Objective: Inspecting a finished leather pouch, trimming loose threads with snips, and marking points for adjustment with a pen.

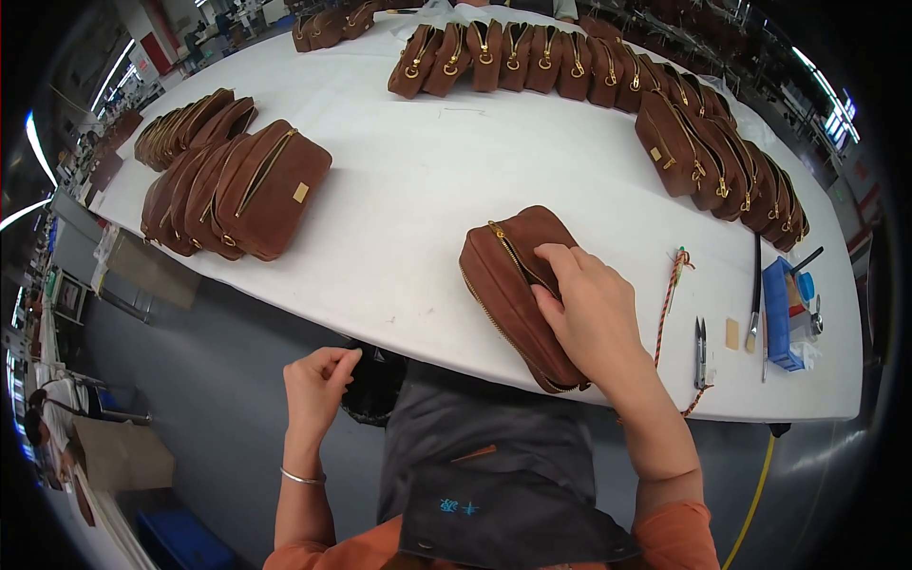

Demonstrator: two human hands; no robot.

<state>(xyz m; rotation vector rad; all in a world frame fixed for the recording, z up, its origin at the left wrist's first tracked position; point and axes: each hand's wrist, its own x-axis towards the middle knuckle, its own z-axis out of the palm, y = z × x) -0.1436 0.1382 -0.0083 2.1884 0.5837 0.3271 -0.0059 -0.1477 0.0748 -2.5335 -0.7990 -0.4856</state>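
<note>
A brown leather zip pouch (513,271) rests on the table's near edge, its gold zipper partly undone. My right hand (591,302) is closed on its upper side, fingertips and thumb at the zipper opening. My left hand (321,385) is held off the table's front edge with fingers pinched together; whether anything small is between them I cannot make out. Just behind that hand is a black bin bag (372,389), below the table's edge.
Brown pouches stand in a row at the back (484,57), stacked at the right (703,157) and left (271,190) of the white table (399,190). Near the right edge lie thread snips (701,351), a red cord (667,304), a brush (753,328) and a blue tray (781,318).
</note>
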